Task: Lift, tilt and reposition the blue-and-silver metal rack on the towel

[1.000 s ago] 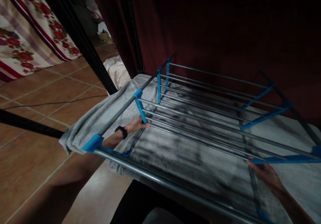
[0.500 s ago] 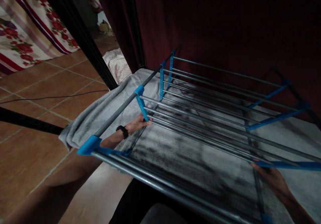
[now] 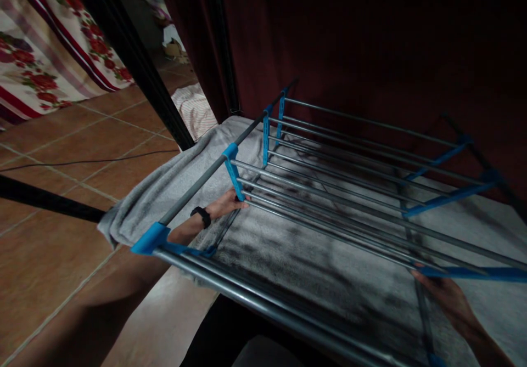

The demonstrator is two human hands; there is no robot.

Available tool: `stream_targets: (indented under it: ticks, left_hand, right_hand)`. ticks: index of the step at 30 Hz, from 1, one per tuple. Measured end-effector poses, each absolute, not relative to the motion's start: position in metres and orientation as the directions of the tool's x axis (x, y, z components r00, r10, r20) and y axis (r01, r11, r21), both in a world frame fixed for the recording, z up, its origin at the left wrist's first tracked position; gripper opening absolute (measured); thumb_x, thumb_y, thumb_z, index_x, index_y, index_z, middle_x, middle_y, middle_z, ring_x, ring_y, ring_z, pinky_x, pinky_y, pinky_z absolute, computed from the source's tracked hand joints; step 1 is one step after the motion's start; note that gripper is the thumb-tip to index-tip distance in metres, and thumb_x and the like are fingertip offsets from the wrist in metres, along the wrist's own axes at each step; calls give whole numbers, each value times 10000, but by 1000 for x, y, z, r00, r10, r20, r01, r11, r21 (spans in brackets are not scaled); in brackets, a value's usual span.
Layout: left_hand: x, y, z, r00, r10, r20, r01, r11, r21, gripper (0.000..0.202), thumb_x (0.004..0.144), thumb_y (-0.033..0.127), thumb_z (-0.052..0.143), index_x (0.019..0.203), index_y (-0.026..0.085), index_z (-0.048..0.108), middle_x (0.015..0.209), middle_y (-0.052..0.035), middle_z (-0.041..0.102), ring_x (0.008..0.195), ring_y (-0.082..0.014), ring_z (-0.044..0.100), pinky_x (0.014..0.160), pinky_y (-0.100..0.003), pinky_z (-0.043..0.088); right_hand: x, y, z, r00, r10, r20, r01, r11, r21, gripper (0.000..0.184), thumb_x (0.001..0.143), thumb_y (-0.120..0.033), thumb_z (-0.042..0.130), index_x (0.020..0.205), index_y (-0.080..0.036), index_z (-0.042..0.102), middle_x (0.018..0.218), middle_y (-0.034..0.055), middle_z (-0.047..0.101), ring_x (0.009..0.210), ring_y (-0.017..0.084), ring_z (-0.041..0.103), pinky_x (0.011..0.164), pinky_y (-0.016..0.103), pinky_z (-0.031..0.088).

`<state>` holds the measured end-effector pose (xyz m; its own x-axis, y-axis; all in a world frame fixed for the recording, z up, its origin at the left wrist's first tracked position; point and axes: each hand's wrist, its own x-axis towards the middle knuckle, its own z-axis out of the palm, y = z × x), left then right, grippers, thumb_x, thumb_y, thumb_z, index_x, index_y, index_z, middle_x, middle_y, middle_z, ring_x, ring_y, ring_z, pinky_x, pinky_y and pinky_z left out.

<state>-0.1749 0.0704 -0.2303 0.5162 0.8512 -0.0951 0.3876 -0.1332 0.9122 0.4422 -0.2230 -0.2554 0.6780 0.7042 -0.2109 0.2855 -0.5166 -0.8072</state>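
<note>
A grey metal rack (image 3: 196,188) with blue plastic brackets stands over a grey blanket, its long rods running left to right. My left hand (image 3: 225,202), with a black band on the wrist, reaches under the side tube. Its fingers are closed on the lower end of a blue bracket (image 3: 233,176) where the rods join. On the right, my right hand (image 3: 444,293) holds the near end of another blue bracket (image 3: 477,272) from below. Its fingers are partly hidden beneath the bracket. Two thicker tubes cross close to my lap.
Under the rack lies the grey blanket (image 3: 288,252), draped over an edge on the left. A black metal post (image 3: 135,65) rises beside a dark red curtain (image 3: 354,43). A thin cable (image 3: 82,162) crosses the tiled floor (image 3: 53,191). A floral curtain (image 3: 45,54) hangs at upper left.
The view has shifted very slightly. The right-hand blue brackets have moved slightly left; both hands keep their hold on the rack.
</note>
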Motion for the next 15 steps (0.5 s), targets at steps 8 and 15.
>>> stream_targets:
  ticks: [8,15]
  left_hand:
    - [-175,68,-230,517,848,-117,381,-105,919,292,771,494,690,923,249,645,920,-43,624,900,-254,561,845,-403,485]
    - [-177,71,-236,522,848,-86,381,-142,914,298,776,453,687,923,195,672,958,-79,622,984,-276,544,905,-413,469]
  right_hand:
    - [447,-225,-259,665,721,-193,306,-499,-811,477,505,-500,800,919,-269,744,1035,73,760,1210,418,600,1129,503,407]
    - [438,-222,-252,704,685,-188,312,-535,-785,508,472,-522,783,890,-237,737,992,109,755,1148,447,625,1075,531,458]
